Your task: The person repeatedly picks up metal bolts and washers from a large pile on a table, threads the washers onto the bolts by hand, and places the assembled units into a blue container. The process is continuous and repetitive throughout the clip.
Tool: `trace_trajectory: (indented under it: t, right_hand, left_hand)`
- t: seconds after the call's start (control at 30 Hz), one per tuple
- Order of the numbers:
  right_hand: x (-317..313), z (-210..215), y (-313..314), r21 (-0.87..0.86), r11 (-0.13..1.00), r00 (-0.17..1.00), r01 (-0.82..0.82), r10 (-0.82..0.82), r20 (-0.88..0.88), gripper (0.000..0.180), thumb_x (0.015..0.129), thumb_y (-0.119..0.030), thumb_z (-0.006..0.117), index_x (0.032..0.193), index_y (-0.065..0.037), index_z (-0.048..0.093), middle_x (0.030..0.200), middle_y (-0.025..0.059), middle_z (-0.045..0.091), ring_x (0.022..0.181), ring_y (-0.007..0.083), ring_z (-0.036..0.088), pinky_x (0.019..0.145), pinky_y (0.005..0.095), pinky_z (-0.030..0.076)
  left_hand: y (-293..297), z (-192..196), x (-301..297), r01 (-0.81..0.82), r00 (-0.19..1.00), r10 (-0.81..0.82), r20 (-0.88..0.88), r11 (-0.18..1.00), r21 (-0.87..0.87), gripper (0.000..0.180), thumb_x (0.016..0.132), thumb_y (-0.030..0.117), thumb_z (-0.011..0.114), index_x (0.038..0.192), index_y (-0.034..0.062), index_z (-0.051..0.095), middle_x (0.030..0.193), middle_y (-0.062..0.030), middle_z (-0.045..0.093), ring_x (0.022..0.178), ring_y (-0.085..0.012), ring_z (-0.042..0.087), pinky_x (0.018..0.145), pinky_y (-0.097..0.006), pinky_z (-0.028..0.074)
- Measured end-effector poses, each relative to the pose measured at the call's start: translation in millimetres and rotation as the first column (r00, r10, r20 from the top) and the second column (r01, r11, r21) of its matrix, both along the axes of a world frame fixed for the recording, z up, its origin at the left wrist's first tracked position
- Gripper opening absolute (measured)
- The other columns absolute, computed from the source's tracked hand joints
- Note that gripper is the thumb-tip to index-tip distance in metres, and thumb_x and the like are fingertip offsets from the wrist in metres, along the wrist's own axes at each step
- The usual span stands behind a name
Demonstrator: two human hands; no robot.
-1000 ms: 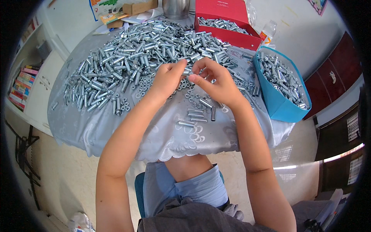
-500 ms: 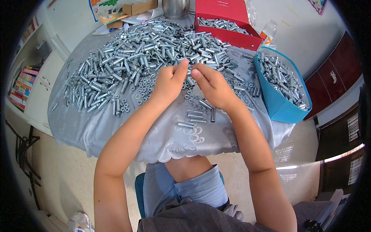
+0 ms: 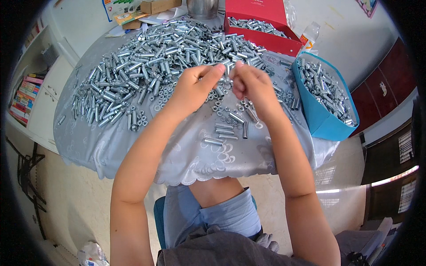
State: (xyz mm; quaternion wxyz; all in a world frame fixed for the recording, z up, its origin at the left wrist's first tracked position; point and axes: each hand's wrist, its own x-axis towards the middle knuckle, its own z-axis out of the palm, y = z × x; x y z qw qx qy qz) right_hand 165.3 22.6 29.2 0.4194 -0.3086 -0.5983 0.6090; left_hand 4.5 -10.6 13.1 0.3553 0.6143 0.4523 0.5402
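Both hands are raised over the near side of a large pile of silvery metal sleeves and bolts [image 3: 146, 62]. My left hand [image 3: 197, 88] is closed, its thumb pressed along the curled fingers and pointing to the right. Facing it, my right hand [image 3: 256, 88] has its fingers curled in and its thumb and forefinger pinched. The fingertips are a short gap apart. Whatever either hand grips is too small or hidden against the shiny pile. Below them lie loose nuts [image 3: 217, 106] and several short metal tubes [image 3: 225, 131] on the silver-grey tablecloth [image 3: 186, 153].
A blue fabric bin [image 3: 330, 124] full of bolts stands at the right edge of the table. Behind it are a clear bottle [image 3: 309, 35] and a red box [image 3: 266, 42] holding more bolts. A metal pot [image 3: 202, 9] and a cardboard box [image 3: 160, 6] sit at the back.
My right hand has lifted and turned, its fingertips moving away from me and slightly right. My left hand has shifted a little to the right.
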Motion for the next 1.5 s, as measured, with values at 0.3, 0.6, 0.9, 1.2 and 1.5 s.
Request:
trace_trajectory:
  t: [0.3, 0.6, 0.9, 1.2, 1.5]
  right_hand:
    - [21.2, 3.4, 20.5, -0.173, 0.982, 0.944, 0.079, -0.130, -0.304, 0.020, 0.088, -0.023, 0.051, 0.082, -0.004, 0.051, 0.060, -0.0034, 0.040, 0.054, 0.0073, 0.038, 0.049, 0.0211, 0.030]
    - [21.6, 3.8, 21.6, -0.179, 0.981, 0.947, 0.071, -0.123, -0.296, 0.019, 0.088, -0.022, 0.051, 0.083, -0.004, 0.050, 0.061, -0.0031, 0.040, 0.055, 0.0080, 0.039, 0.049, 0.0212, 0.031]
    - [22.5, 3.0, 24.4, -0.205, 0.976, 0.943, 0.066, -0.128, -0.306, 0.018, 0.088, -0.021, 0.051, 0.082, -0.004, 0.050, 0.061, -0.0029, 0.040, 0.055, 0.0083, 0.039, 0.049, 0.0218, 0.032]
    - [20.5, 1.0, 24.1, -0.151, 0.978, 0.960, 0.141, -0.172, -0.222, 0.019, 0.087, -0.020, 0.053, 0.081, -0.002, 0.054, 0.059, -0.0029, 0.043, 0.053, 0.0074, 0.040, 0.048, 0.0208, 0.031]
    - [3.1, -35.1, 12.3, 0.803, 0.547, 0.791, -0.236, -0.372, 0.485, 0.024, 0.076, -0.018, 0.061, 0.097, -0.005, 0.063, 0.100, 0.0147, 0.059, 0.094, 0.0324, 0.051, 0.084, 0.0376, 0.041]
  left_hand:
    - [-17.4, 16.1, -3.5, 0.586, 0.708, -0.665, -0.237, 0.741, -0.329, 0.014, 0.073, 0.012, 0.071, 0.080, 0.0043, 0.061, 0.074, 0.0028, 0.061, 0.062, -0.0023, 0.050, 0.055, -0.019, 0.040]
    - [-7.6, 10.8, -16.3, 0.491, 0.869, -0.471, 0.149, 0.859, -0.148, 0.018, 0.078, 0.020, 0.066, 0.089, 0.0061, 0.061, 0.076, -0.0004, 0.060, 0.058, -0.0055, 0.049, 0.053, -0.020, 0.039]
    - [20.4, 3.2, -36.7, -0.293, 0.846, 0.367, 0.387, 0.926, -0.238, 0.033, 0.083, 0.029, 0.061, 0.108, 0.0071, 0.055, 0.095, -0.0035, 0.059, 0.075, -0.0101, 0.053, 0.067, -0.023, 0.041]
    - [16.5, -23.2, -26.4, -0.239, 0.702, 0.377, -0.604, 0.924, 0.299, 0.023, 0.078, 0.012, 0.059, 0.101, 0.0079, 0.059, 0.096, -0.0071, 0.062, 0.092, -0.0213, 0.056, 0.081, -0.032, 0.042]
    - [16.7, -31.9, -29.5, -0.221, 0.607, 0.302, -0.735, 0.953, 0.209, 0.024, 0.079, 0.011, 0.057, 0.103, 0.0071, 0.058, 0.100, -0.0116, 0.060, 0.097, -0.0292, 0.053, 0.085, -0.038, 0.041]
